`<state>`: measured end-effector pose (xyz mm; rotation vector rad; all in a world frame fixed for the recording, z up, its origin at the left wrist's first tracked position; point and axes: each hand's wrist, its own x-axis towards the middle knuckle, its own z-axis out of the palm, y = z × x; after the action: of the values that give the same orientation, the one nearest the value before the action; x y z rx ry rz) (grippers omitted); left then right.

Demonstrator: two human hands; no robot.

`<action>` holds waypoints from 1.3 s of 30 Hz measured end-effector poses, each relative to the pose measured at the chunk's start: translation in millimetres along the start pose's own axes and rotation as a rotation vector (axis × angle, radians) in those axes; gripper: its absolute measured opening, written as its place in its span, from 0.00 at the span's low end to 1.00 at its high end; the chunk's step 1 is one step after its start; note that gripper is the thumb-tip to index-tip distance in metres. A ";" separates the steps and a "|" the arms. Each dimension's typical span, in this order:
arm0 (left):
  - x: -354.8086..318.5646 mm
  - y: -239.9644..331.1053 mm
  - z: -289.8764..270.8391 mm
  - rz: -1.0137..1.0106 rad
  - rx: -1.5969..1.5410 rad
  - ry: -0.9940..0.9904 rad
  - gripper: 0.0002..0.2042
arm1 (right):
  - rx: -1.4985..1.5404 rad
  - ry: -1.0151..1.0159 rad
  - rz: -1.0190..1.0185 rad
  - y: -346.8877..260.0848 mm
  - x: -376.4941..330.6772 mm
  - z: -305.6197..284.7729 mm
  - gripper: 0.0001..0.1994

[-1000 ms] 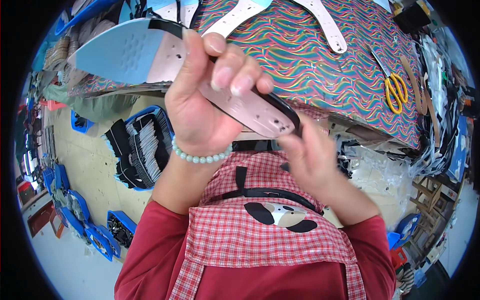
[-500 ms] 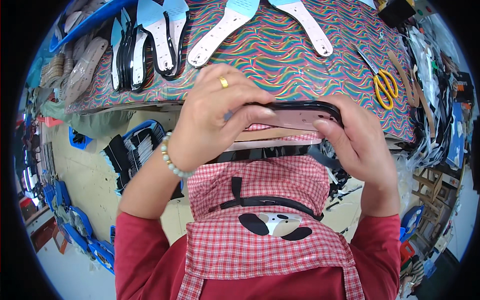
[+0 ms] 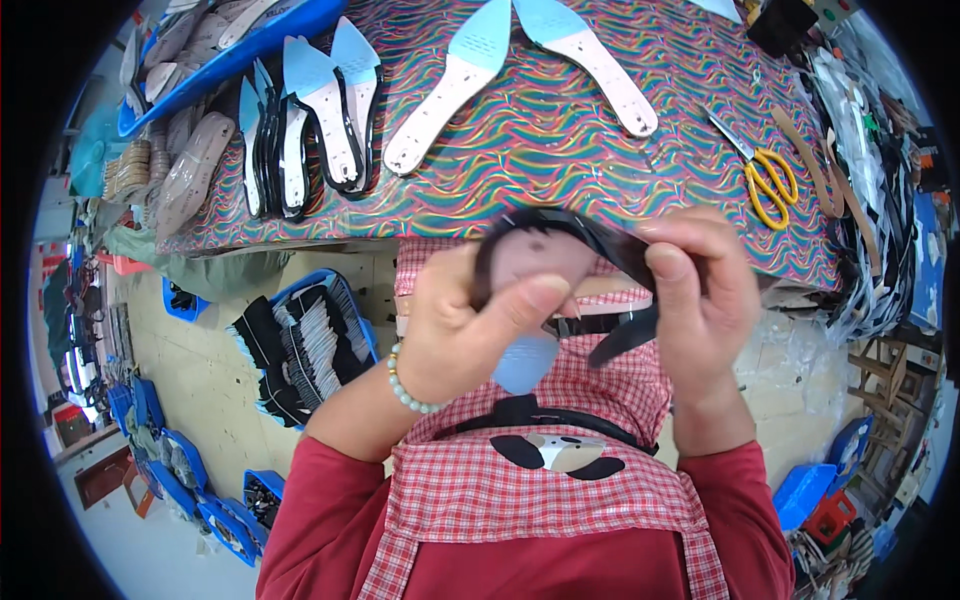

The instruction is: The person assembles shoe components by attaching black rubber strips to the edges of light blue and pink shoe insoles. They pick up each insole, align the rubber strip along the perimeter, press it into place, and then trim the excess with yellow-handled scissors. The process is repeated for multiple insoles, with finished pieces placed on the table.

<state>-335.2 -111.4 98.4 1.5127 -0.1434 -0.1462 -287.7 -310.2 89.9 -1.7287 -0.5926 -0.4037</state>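
My left hand (image 3: 447, 325) is closed round a shoe insole (image 3: 522, 262), its thumb pressed on the pale pink heel end. The insole's blue forefoot end points down toward my apron. A glossy black strip (image 3: 622, 252) curves round the top of the heel and stretches across to my right hand (image 3: 708, 300). There the strip is pinched between thumb and fingers, and its loose tail hangs below. Motion blurs the strip and the heel, so how far the strip touches the insole's edge cannot be made out.
A patterned table (image 3: 570, 180) lies ahead, with two pale insoles (image 3: 445, 105) spread apart and a black-edged insole group (image 3: 325, 120) at left. Yellow-handled scissors (image 3: 768, 185) lie at right beside tan strips (image 3: 805, 165). Blue bins (image 3: 345, 300) stand on the floor.
The insole has swung from lying crosswise between both hands to heel up in my left hand. My right hand now draws out the black strip, apart from the insole.
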 end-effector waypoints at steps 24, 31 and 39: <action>21.6 -26.9 -7.1 0.070 -0.558 0.032 0.23 | -0.218 -0.342 0.015 -4.0 -25.2 21.4 0.10; 44.4 -7.3 0.5 -0.025 -0.340 0.046 0.19 | -0.233 -0.363 0.107 -2.5 -5.7 12.7 0.06; 24.6 -48.7 -3.0 -0.101 -0.441 0.046 0.17 | 0.410 -0.205 0.596 31.7 -33.2 30.8 0.13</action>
<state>-310.7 -115.5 49.6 1.0825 0.0046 -0.2090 -297.5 -291.4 38.9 -1.4659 -0.2536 0.3016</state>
